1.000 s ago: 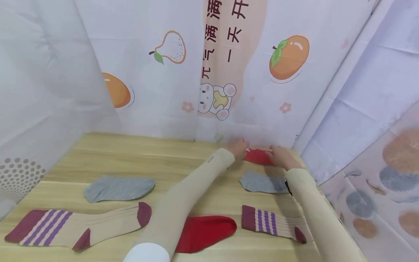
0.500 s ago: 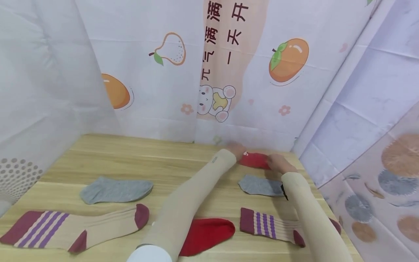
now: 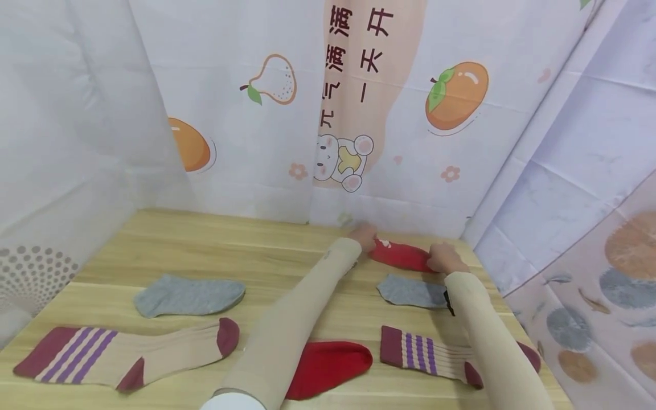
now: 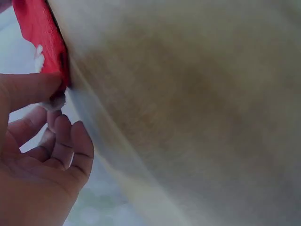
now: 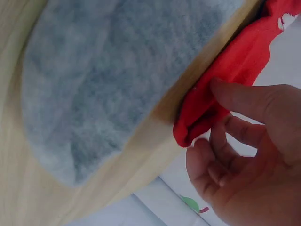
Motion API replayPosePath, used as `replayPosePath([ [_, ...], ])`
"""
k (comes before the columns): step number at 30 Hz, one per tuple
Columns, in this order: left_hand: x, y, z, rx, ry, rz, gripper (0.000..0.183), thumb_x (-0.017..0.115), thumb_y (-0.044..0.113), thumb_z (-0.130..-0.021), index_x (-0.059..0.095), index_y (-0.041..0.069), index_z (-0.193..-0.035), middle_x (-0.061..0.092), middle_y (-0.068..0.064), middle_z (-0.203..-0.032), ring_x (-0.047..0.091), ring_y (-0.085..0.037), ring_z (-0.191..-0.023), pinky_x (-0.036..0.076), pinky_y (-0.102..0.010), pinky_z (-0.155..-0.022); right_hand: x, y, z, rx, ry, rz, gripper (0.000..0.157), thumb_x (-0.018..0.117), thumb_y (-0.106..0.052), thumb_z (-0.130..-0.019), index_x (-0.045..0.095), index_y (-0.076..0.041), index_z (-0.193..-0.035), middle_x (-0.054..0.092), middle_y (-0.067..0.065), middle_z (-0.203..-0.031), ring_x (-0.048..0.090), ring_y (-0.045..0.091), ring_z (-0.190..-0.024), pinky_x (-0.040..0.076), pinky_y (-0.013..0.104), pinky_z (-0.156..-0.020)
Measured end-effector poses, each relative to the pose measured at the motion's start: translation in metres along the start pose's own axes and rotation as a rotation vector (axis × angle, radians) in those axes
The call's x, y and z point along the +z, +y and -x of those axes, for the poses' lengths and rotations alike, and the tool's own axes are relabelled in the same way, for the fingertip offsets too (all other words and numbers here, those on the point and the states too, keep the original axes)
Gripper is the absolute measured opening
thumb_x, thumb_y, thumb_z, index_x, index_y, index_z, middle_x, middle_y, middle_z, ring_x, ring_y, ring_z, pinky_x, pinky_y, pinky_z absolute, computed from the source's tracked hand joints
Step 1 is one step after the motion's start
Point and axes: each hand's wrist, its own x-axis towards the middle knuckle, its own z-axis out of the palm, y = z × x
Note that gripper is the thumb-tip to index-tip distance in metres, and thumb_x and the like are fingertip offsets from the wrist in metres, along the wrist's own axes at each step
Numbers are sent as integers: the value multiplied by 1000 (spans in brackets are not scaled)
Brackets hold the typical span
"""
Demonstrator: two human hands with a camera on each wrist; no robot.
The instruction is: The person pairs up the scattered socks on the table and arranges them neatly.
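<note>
Positions are given relative to the held red sock (image 3: 402, 256). Nearest, well in front of it, the left sleeve (image 3: 287, 324) passes over part of a second red sock (image 3: 333, 364), and the right sleeve (image 3: 494, 341) passes over a striped sock (image 3: 410, 350), whose toe shows beyond the cloth. Both sleeves obstruct the near side. Another striped sock (image 3: 102, 356) lies well to its left and in front. Farther in, a gray sock (image 3: 189, 296) lies to its left; a second gray sock (image 3: 410, 291) lies just in front, a narrow strip of wood between the two.

The held red sock is near the far edge and right rear corner of the surface (image 3: 230, 245); whether it is slightly raised cannot be determined. The left hand (image 3: 363, 236) pinches its white-marked end between thumb and finger; the right hand (image 3: 447, 257) pinches the opposite end. To its left, pale grained wood runs to the side curtain (image 3: 61, 142). Close behind it hangs a white rear curtain (image 3: 246, 171) with fruit prints; a patterned curtain (image 3: 574, 364) stands to its right.
</note>
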Motion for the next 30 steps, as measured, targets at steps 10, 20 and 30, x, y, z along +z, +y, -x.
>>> replayPosePath([
  [10,2,-25,9,-74,37,281,10,70,4,-81,60,6,-81,60,-1,-80,54,-16,-76,45,-25,-63,6,3,1,-46,51,-193,10,59,-4,-90,56,1,-83,55,11,-75,51,24,-67,42,34,-61],
  [20,-20,-36,23,-50,20,436,16,70,8,-88,69,-1,-75,64,-3,-72,54,-14,-66,45,-24,-58,-5,13,7,-67,87,-325,22,58,-9,-97,60,7,-82,59,11,-69,60,22,-60,51,31,-55],
  [30,-44,-37,49,-75,-18,388,13,66,13,-93,64,0,-91,65,-7,-92,57,-17,-83,49,-28,-72,-11,9,17,-157,134,-438,19,56,-1,-95,66,12,-86,65,11,-62,62,17,-52,51,28,-48],
])
